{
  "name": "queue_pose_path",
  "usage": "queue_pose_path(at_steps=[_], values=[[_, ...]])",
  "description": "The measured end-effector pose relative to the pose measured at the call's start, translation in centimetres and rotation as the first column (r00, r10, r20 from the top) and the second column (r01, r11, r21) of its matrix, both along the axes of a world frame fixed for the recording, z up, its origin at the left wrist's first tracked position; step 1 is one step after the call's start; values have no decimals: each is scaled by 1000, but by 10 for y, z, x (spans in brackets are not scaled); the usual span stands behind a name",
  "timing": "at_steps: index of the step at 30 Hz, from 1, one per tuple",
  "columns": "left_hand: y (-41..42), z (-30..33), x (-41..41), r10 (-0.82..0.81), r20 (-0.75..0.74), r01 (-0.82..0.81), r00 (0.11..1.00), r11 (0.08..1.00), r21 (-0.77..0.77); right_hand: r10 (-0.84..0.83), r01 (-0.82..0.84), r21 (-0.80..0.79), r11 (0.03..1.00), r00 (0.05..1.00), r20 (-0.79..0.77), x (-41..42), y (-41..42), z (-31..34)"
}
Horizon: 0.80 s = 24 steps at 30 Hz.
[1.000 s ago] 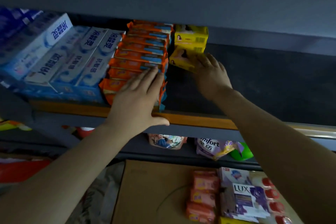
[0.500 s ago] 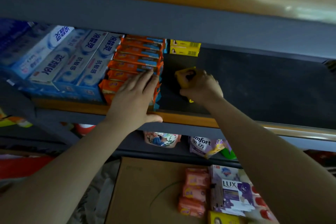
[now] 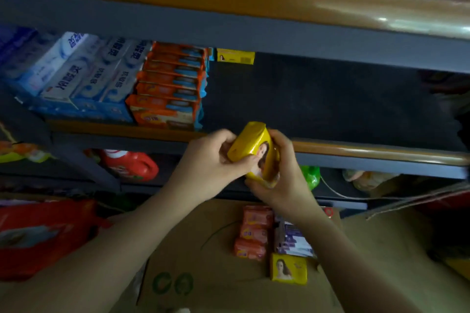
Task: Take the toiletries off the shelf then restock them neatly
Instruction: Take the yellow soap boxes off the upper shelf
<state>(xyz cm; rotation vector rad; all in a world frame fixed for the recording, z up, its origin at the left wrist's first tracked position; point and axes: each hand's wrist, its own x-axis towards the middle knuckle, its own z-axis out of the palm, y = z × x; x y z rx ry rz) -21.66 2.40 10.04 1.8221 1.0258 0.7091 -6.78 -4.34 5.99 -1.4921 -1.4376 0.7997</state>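
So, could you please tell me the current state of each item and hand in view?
yellow soap pack: off the shelf, held in both hands
left hand: grips the pack
right hand: grips the pack
yellow box: on shelf, at back
orange soap packs: stacked on shelf
toothpaste boxes: lying on shelf

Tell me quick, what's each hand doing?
Left hand: holding the yellow soap.
Right hand: holding the same soap.

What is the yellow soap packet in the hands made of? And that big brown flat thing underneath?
The yellow soap packet looks like glossy printed paper or foil wrap; light glints on it. The brown sheet looks like matt cardboard, with printed recycling marks.
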Motion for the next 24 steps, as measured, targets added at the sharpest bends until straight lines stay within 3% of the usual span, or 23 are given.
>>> queue_pose_path(at_steps=[3, 7, 13, 15, 18, 21, 22, 24], values=[[-9, -16, -3, -44, 60, 51, 997, 992, -117, -86, 85, -15, 996, 996, -32, 11, -18, -15], [-25, -49, -6, -108, 246, 189, 963, 923, -335, -222, 167, -213, 963, 938, -268, 34, -47, -24], [-54, -93, 3, -232, 119, 254, 966, 939, -233, -227, 241, -112, 964, 966, 124, 44, -83, -38], [-63, -98, 10, -164, 195, 221, 967, 919, -326, -216, 239, -88, 967, 953, 213, 44, -89, -37], [-73, -104, 15, 41, 304, 160, 952, 778, -608, -205, 225, -128, 966, 967, 154, 45, -96, -31], [-86, -109, 21, 193, 313, 185, 930, 490, -852, -188, 170, -210, 963, 980, -71, 46, -97, -28], [-91, -109, 23, 198, 280, 178, 939, 418, -891, -185, 149, -252, 956, 975, -124, 46, -97, -26], [-100, -110, 30, 151, 197, 131, 969, 364, -922, -201, 124, -367, 922, 963, -179, 48, -96, -26]])
